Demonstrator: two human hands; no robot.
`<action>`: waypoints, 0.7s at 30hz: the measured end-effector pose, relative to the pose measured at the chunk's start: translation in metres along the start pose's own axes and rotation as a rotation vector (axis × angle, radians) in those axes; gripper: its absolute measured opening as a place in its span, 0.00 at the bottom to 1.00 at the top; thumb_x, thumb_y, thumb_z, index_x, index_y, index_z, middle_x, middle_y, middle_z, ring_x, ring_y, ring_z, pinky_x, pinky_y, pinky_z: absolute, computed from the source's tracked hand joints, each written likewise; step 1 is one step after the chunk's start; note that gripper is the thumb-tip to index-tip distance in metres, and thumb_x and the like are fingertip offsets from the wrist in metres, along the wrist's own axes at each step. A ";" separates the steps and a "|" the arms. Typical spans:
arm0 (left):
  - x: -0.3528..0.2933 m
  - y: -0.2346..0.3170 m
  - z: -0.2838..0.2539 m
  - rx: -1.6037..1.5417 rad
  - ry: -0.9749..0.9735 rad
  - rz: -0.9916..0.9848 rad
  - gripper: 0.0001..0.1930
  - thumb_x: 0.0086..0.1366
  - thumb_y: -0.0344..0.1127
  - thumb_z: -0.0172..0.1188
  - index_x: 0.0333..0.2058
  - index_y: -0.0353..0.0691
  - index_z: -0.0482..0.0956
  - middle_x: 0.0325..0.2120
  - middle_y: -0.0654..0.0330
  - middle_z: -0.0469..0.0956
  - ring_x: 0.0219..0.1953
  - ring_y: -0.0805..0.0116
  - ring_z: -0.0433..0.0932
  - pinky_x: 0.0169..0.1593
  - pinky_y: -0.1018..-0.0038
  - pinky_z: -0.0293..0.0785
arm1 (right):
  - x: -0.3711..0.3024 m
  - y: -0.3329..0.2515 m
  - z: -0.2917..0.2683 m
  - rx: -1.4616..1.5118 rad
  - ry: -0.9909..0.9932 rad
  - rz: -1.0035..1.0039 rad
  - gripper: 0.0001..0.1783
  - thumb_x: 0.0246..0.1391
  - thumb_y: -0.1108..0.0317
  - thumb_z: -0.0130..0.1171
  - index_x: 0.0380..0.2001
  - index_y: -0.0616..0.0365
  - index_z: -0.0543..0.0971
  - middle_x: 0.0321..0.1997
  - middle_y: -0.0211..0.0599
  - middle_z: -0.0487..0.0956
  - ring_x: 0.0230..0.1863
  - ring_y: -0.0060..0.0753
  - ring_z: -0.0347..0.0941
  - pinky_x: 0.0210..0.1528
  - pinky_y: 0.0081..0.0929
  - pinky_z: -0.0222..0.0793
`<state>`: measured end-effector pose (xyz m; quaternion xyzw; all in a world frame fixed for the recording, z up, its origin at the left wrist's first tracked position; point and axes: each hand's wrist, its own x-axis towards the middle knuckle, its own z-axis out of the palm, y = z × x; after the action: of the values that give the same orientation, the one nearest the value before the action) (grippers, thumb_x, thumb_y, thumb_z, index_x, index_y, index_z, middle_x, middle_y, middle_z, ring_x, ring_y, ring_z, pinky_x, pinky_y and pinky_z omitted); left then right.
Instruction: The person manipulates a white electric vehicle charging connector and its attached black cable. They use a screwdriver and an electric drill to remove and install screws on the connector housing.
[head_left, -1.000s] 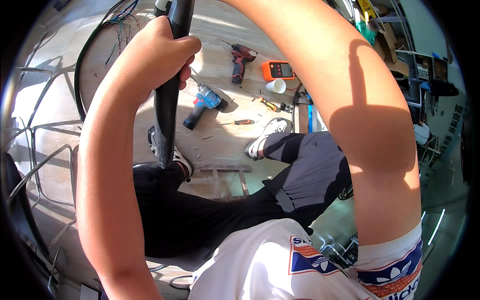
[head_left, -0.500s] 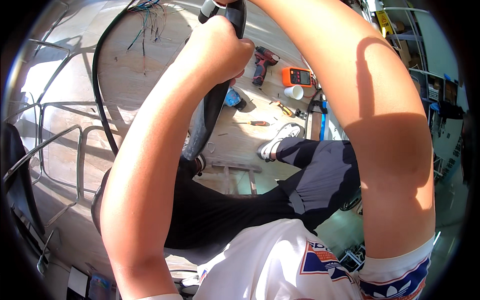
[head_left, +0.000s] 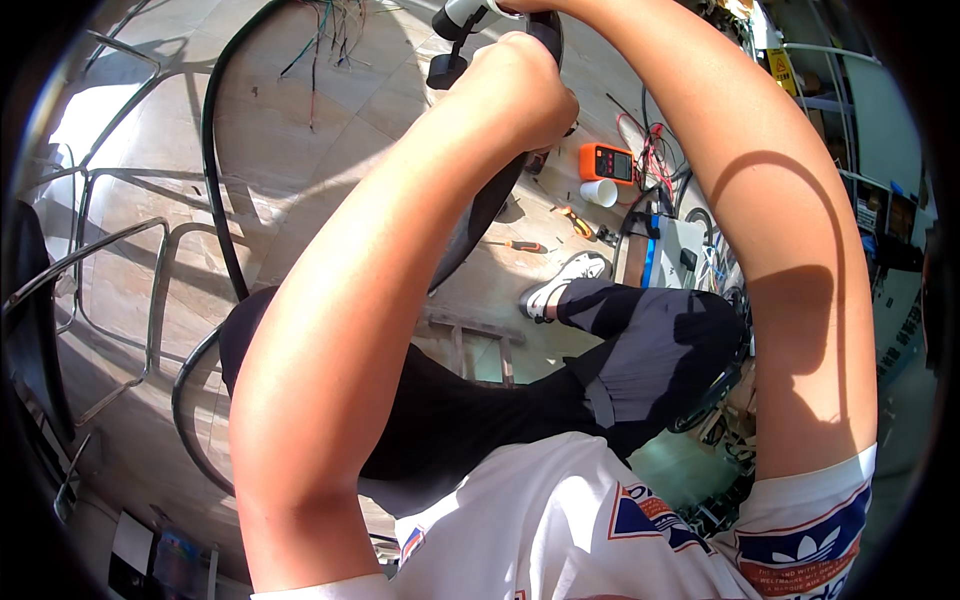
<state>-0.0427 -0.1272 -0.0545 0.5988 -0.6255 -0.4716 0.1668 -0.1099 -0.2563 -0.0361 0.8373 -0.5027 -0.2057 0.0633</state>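
My left hand (head_left: 525,90) is closed in a fist around a long, curved black part (head_left: 484,220), which runs from the top edge down behind my left forearm. What kind of part it is I cannot make out. Beside the fist, near the top edge, is a white-and-black cylindrical piece (head_left: 462,14) with a black round end (head_left: 446,70) under it. My right forearm arches in from the right to the same spot. Of my right hand (head_left: 540,4) only a sliver shows at the top edge, so its fingers are hidden.
On the tiled floor lie an orange meter (head_left: 606,164), a white cup (head_left: 599,193), a screwdriver (head_left: 524,246) and an orange-handled tool (head_left: 577,222). A black cable (head_left: 208,150) curves at left, near metal tube frames (head_left: 160,300). Loose wires (head_left: 325,40) lie at top. Shelving stands at right.
My left hand and the black part have shifted right in the picture and slightly down. More of the white-and-black piece now shows, and the red-black power drill is mostly covered.
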 end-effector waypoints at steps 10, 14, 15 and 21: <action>-0.015 0.007 -0.026 -0.254 -0.170 0.023 0.07 0.57 0.28 0.58 0.30 0.31 0.70 0.19 0.57 0.75 0.18 0.70 0.77 0.24 0.68 0.80 | -0.009 0.025 -0.025 -0.100 0.106 -0.114 0.12 0.46 0.66 0.64 0.30 0.65 0.86 0.34 0.56 0.84 0.38 0.53 0.83 0.40 0.45 0.78; -0.012 0.001 -0.020 -0.316 -0.181 0.020 0.08 0.58 0.28 0.59 0.32 0.32 0.69 0.20 0.59 0.74 0.18 0.71 0.76 0.24 0.69 0.79 | -0.023 0.026 -0.040 -0.098 0.019 -0.116 0.16 0.45 0.61 0.67 0.30 0.65 0.86 0.34 0.56 0.84 0.37 0.53 0.83 0.40 0.45 0.78; -0.012 0.002 -0.019 -0.326 -0.188 0.023 0.08 0.58 0.28 0.59 0.32 0.32 0.69 0.20 0.59 0.74 0.19 0.71 0.76 0.24 0.69 0.79 | -0.022 0.029 -0.038 -0.114 0.006 -0.107 0.17 0.45 0.60 0.67 0.30 0.65 0.87 0.34 0.56 0.84 0.36 0.53 0.83 0.39 0.45 0.78; -0.011 0.002 -0.017 -0.314 -0.186 0.017 0.10 0.58 0.29 0.59 0.34 0.31 0.69 0.21 0.59 0.73 0.19 0.71 0.75 0.24 0.70 0.78 | -0.035 0.030 -0.046 -0.106 0.006 -0.112 0.19 0.45 0.57 0.68 0.30 0.65 0.87 0.32 0.56 0.84 0.35 0.53 0.82 0.38 0.45 0.77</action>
<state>-0.0284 -0.1237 -0.0404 0.5139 -0.5621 -0.6152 0.2038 -0.1299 -0.2448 0.0250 0.8602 -0.4431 -0.2329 0.0973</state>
